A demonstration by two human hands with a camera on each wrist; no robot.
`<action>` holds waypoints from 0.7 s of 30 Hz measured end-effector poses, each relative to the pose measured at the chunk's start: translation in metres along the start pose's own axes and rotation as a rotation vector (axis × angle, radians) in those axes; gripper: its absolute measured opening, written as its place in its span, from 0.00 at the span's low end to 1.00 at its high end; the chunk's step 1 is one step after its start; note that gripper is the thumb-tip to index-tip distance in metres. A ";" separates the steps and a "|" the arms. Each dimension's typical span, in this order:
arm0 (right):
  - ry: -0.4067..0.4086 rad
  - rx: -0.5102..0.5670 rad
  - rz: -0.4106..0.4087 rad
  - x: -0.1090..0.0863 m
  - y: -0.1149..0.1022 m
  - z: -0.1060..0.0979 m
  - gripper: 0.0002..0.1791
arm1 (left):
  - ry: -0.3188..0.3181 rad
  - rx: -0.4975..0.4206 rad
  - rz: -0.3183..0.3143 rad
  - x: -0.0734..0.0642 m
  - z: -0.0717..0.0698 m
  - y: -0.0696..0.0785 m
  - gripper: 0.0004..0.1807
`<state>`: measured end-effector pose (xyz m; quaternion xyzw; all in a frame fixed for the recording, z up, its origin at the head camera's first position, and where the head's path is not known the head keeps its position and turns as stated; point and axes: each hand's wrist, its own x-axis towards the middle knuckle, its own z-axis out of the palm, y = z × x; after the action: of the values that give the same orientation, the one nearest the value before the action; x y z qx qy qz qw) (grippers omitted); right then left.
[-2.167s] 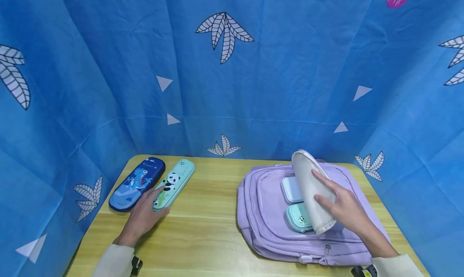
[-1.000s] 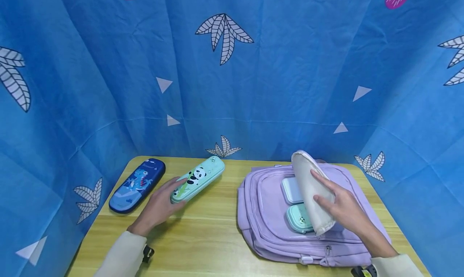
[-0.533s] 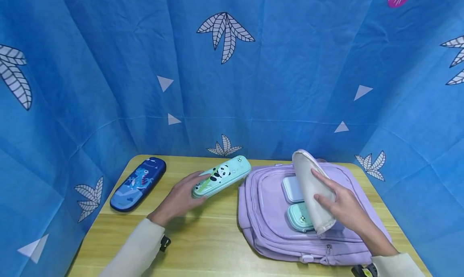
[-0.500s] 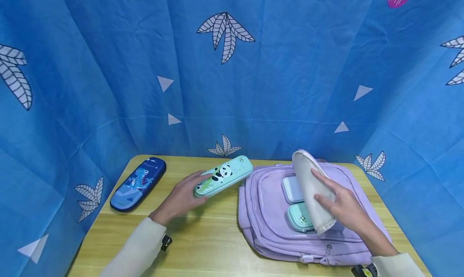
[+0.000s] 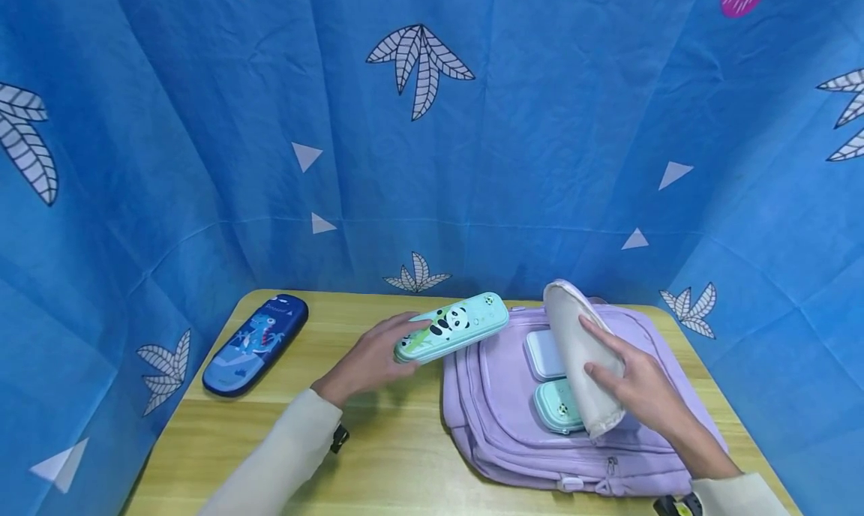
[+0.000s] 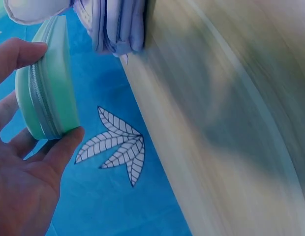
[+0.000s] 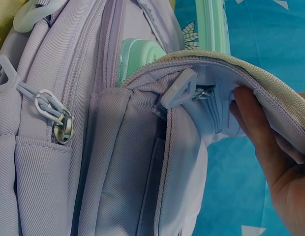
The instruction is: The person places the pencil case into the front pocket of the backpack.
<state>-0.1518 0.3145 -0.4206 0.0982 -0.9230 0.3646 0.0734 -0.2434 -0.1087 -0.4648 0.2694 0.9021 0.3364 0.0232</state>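
Since a moment ago, the panda case (image 5: 466, 328) has come further right, and in the head view its far end now overlaps the edge of the bag (image 5: 502, 396). For the work, I judge the carrying is mostly done. My left grip (image 5: 378, 355) is clamped on the near end of this case; my right grip (image 5: 641, 385) stays clamped on the raised flap (image 5: 583, 366). The left wrist view shows me the zip (image 6: 38, 96) of the panda case, too small from the head. The right wrist view shows the flap's lilac face, with a zip pull (image 7: 193, 87); from above I see its pale side. Whether case and bag touch, I cannot tell.
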 end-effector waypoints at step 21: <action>-0.010 0.053 -0.011 0.002 0.001 0.001 0.40 | -0.191 0.028 0.087 0.036 0.037 0.029 0.38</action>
<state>-0.1536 0.3144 -0.4218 0.1071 -0.9128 0.3882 0.0680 -0.2519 -0.0502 -0.4701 0.3395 0.8878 0.2973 0.0907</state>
